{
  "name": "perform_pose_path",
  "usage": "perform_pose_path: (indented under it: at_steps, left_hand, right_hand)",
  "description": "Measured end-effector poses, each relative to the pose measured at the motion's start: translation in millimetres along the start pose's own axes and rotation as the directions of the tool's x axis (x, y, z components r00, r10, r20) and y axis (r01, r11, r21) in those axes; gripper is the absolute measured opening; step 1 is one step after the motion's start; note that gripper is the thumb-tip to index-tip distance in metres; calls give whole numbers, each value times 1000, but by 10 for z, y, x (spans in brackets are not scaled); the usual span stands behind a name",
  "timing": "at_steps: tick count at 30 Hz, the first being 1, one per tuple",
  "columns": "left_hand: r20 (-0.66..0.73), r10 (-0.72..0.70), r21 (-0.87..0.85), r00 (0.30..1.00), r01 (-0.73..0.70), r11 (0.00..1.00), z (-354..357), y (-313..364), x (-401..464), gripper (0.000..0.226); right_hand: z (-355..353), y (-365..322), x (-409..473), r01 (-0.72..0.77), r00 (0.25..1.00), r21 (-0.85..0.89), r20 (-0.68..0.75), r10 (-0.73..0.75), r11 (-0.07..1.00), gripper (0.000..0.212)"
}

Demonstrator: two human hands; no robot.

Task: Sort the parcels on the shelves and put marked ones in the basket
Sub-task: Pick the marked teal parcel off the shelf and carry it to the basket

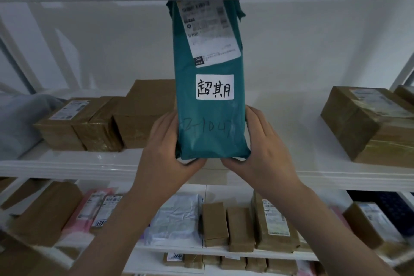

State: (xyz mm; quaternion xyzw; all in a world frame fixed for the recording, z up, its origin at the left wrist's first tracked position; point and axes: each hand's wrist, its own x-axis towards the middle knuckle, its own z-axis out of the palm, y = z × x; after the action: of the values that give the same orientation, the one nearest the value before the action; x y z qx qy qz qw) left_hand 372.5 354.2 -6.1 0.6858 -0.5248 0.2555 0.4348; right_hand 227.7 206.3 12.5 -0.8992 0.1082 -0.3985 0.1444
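Both hands gripped one teal parcel (210, 119) upright before the middle shelf (67, 167), its top hidden behind the upper shelf's front edge. Left hand (165, 141) and right hand (262, 143) curled round its bottom corners. White handwritten sticker (215, 86) faced the camera below a shipping label (208, 29). Brown boxes (94, 125) sat at the shelf's left end.

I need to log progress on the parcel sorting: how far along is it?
Done: nothing confirmable; no basket is in view. In hand: the left hand and right hand hold up a teal parcel bearing a handwritten white label, so marked. Left: binning it, then checking the brown boxes on the shelves.
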Motion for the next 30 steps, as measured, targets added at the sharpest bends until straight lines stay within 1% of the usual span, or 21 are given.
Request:
perform_pose_path:
  at_steps: [3, 8, 12, 17, 20, 21, 23, 25, 27, 28, 30]
  left_hand:
    - [26, 2, -3, 1000, -2, 1000, 38, -29, -16, 69]
    - [74, -4, -75, 997, 10, 997, 133, 9, -43, 69]
    - [131, -7, -191, 991, 32, 981, 291, 75, -45, 69]
    - [207, 56, -344, 977, 19, 939, 670, 265, -3, 71]
    - [237, 134, -467, 962, -8, 884, 947, 490, 30, 69]
    - [245, 141, -509, 959, 3, 861, 1004, 553, 41, 68]
    - [270, 187, -618, 944, 21, 786, 1183, 769, 51, 63]
    - [269, 239, -675, 933, 6, 738, 1357, 1014, 38, 60]
    - [298, 261, -714, 918, 33, 700, 1535, 1291, 21, 57]
    - [293, 283, -737, 913, 28, 675, 1606, 1449, 17, 59]
    - [236, 372, -799, 898, -39, 601, 1761, 1764, 18, 60]
  right_hand:
    - [23, 34, -17, -34, 999, 20, 38, 34, 999, 87]
    - [22, 83, -125, -91, 995, 27, 51, 90, 995, 88]
    - [-68, 125, -283, -156, 987, -6, 26, 156, 988, 89]
    - [-382, 213, -584, -273, 962, -86, -36, 271, 958, 90]
    - [-665, 259, -826, -352, 934, -157, -120, 336, 923, 91]
    - [-746, 251, -876, -375, 925, -170, -130, 357, 911, 92]
    - [-964, 262, -1051, -436, 898, -220, -158, 410, 873, 93]
    - [-1192, 273, -1230, -486, 873, -275, -191, 449, 829, 95]
    - [-1438, 283, -1417, -542, 840, -326, -229, 492, 774, 96]
    - [-1563, 293, -1511, -566, 824, -351, -247, 509, 746, 96]
    - [-1806, 312, -1698, -593, 805, -400, -286, 519, 699, 95]
